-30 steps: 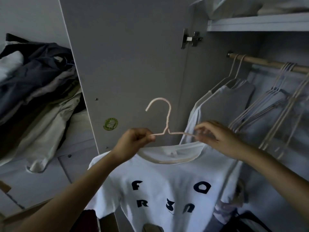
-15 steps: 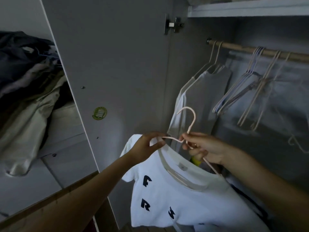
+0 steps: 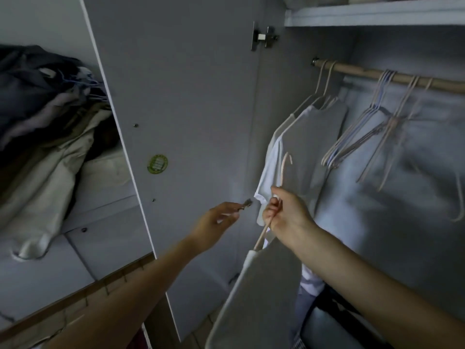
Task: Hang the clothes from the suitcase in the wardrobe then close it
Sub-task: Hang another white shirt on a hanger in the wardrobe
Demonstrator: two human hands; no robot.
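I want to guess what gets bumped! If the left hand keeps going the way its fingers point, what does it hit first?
Probably the lower door hinge right at the left hand fingertips, though depth is unclear.

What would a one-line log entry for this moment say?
right hand: grips pink wire hanger carrying white T-shirt | left hand: open, off hanger | wooden wardrobe rail: hook not on

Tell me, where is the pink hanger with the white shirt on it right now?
In the head view, the pink hanger sits centre-right, gripped by the right hand, not yet on the wooden rail. Its hook rises in front of the shirts already hanging.
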